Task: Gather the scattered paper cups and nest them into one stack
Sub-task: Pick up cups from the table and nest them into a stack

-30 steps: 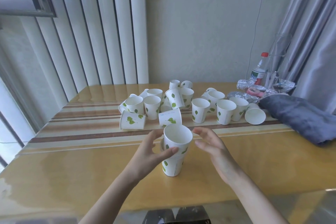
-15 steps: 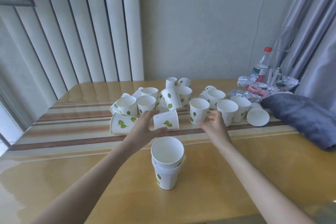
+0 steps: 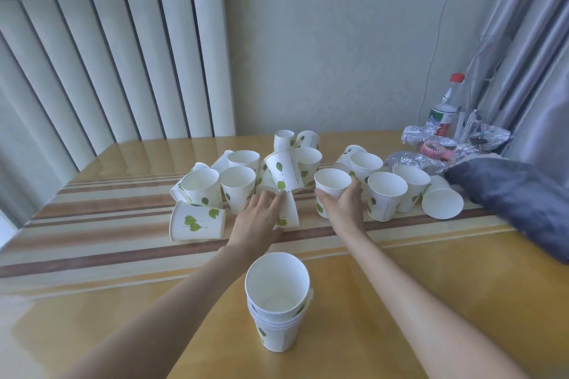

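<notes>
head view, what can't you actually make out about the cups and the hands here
- Stack, head view: how many cups are nested; only the rims show, bunched together.
- Left hand: whether its fingers have closed on the tipped cup; the hand hides most of it.
- Right hand: how firmly it grips the upright cup; the cup hides its fingers.
- Rear cups: total count; nearer cups overlap them.
- Bottle: label too small to read.

White paper cups (image 3: 387, 195) bear green leaves; the amber counter (image 3: 431, 286) has brown stripes; grey-blue cloth (image 3: 517, 197).
</notes>
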